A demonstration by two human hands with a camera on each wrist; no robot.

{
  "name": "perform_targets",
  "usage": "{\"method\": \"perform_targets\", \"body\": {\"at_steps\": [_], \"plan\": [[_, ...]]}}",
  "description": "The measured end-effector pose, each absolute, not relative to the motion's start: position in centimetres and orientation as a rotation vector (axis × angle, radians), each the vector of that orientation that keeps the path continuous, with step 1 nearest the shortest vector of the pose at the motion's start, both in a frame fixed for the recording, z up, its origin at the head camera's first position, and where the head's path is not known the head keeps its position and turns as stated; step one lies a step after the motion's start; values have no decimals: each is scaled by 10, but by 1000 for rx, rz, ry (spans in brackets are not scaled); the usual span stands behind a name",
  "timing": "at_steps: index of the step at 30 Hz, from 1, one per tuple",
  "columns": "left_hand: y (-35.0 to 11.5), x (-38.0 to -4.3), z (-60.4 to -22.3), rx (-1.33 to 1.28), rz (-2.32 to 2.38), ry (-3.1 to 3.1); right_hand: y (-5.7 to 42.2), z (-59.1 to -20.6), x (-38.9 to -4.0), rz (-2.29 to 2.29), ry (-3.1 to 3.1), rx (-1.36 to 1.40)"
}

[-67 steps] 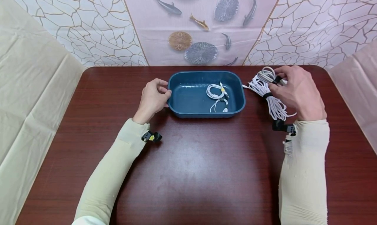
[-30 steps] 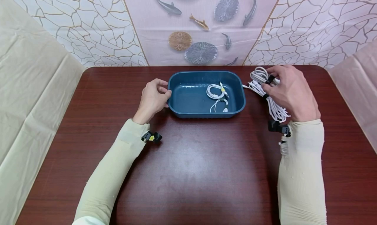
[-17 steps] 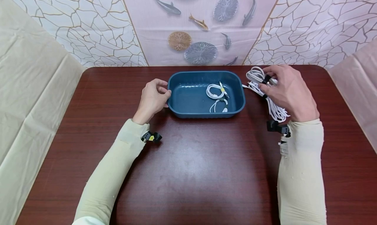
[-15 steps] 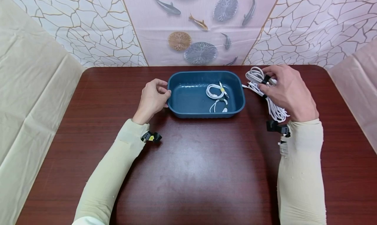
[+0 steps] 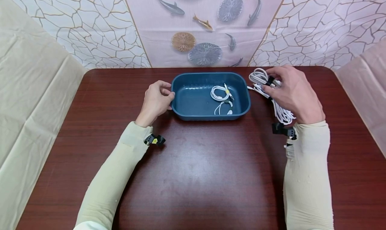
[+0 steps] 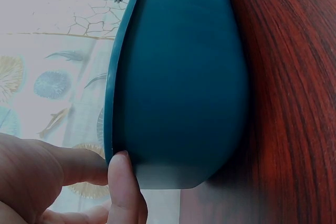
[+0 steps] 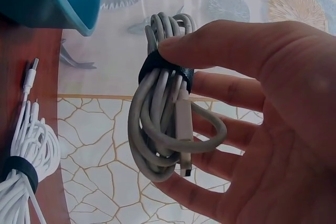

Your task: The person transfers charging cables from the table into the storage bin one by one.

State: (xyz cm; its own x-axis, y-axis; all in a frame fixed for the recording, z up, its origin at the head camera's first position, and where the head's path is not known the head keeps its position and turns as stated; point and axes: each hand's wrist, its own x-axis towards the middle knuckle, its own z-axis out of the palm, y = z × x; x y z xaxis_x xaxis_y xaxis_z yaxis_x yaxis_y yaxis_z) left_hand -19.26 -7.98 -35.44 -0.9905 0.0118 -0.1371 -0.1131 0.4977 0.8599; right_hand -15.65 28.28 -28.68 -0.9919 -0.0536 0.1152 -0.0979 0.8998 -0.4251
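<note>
At the left end of a blue plastic bin (image 5: 193, 118), my left hand (image 5: 156, 101) pinches the rim between thumb and fingers, as the left wrist view confirms. My right hand (image 5: 294, 92) holds a coiled grey USB cable (image 7: 157, 108), with the thumb on its black strap (image 7: 167, 67). That coil hangs above a longer white cable bundle (image 5: 281, 112), which lies on the table right of the bin and has its own black strap. Inside the bin lie a white coiled cable (image 5: 217, 93) with a yellow tie and a smaller white cable (image 5: 224, 104) with a dark tie.
The dark red-brown table (image 5: 193, 176) has its back edge just behind the bin. A patterned cloth (image 5: 205, 32) hangs behind it, and plain pale cloths line both sides. A white plug end of the large bundle points toward the bin's right wall.
My right hand has moved left with the grey cable, nearer the bin, over the white bundle. My left hand stays at the rim, and the bin's contents have not moved.
</note>
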Motion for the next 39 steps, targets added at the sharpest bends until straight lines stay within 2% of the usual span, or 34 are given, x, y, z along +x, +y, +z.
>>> {"method": "perform_targets", "body": {"at_steps": [39], "plan": [[-80, -193, -354, -85, 1513, 2605, 269, -287, -155, 680, -2945, 335]]}}
